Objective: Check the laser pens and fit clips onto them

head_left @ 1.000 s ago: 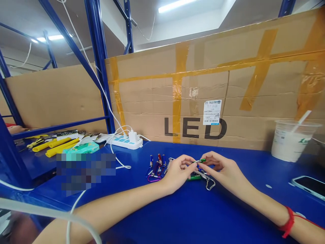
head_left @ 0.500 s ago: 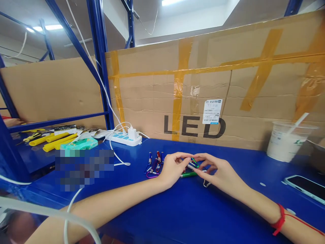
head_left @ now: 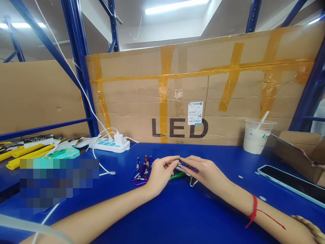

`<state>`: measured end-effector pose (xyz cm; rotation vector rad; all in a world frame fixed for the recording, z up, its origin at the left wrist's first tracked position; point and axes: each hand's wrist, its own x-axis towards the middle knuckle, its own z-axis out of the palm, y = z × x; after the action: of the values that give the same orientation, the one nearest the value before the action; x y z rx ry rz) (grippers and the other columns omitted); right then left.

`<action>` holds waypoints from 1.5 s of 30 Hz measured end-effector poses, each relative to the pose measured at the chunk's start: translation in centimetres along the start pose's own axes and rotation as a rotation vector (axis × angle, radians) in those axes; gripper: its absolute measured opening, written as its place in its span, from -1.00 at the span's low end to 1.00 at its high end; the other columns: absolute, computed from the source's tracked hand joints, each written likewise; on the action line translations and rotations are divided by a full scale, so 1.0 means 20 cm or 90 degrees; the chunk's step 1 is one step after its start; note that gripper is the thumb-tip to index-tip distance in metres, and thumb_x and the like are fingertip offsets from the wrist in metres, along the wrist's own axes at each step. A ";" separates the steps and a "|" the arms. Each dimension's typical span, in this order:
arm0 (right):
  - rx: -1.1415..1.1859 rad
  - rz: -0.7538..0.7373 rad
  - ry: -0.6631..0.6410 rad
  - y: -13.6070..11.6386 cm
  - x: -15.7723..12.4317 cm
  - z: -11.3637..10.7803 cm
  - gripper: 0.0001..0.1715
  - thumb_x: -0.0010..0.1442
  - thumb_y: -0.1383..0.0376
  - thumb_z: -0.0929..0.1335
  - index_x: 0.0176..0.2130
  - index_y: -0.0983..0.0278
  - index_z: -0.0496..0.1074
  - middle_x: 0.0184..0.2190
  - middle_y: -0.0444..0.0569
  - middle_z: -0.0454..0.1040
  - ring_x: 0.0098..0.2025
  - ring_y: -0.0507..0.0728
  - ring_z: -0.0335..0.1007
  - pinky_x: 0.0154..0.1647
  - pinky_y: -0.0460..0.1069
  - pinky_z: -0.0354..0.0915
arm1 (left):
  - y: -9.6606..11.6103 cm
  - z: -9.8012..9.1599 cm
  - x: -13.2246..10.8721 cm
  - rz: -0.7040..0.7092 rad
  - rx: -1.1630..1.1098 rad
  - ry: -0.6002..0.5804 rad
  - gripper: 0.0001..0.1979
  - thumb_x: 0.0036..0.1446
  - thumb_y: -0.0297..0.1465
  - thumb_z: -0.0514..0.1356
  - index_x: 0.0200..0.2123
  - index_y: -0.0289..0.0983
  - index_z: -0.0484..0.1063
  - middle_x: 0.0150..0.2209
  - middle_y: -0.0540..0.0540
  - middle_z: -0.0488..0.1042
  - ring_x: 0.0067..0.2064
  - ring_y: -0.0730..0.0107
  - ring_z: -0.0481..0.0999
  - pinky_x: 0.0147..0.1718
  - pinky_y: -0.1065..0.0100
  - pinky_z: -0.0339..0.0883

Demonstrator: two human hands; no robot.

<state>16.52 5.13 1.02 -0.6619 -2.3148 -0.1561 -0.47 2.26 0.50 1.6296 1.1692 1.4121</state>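
Fingertips of both hands meet over a small group of carabiner-clip pieces at the middle of the blue table (head_left: 152, 217). My left hand (head_left: 162, 173) pinches a small green clip (head_left: 182, 162), its thumb and fingers closed on it. From the other side, my right hand (head_left: 203, 167) presses its fingers on the same clip. Beneath them lie a green tube (head_left: 177, 176) and a silver clip (head_left: 193, 182), partly covered by the fingers. Left of my left hand rest several blue, red and purple tubes with clips (head_left: 142, 168).
A white power strip (head_left: 110, 144) with cables stands behind at left, near yellow tubes (head_left: 30, 156) and a green packet (head_left: 63, 152). At right are a drink cup (head_left: 256, 137), a phone (head_left: 291, 183) and an open cardboard box (head_left: 297, 152).
The camera view has turned to the right, so the scene sits further left. The right hand's fingers have drawn closer together over the clip.
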 end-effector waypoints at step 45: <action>0.074 0.129 -0.031 0.02 0.00 -0.01 -0.57 0.31 0.28 0.13 0.13 0.26 0.24 -0.40 -0.05 0.48 -0.43 0.05 0.40 -0.42 -0.07 0.32 | 0.01 0.00 0.01 -0.018 0.027 -0.075 -0.60 0.06 -0.11 0.09 -0.51 -0.34 0.43 -0.63 0.01 0.30 -0.58 0.52 0.22 -0.56 0.46 0.09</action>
<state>16.74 5.38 1.16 -0.8427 -2.2671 0.0879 -0.43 2.34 0.74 1.6945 1.1565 1.2632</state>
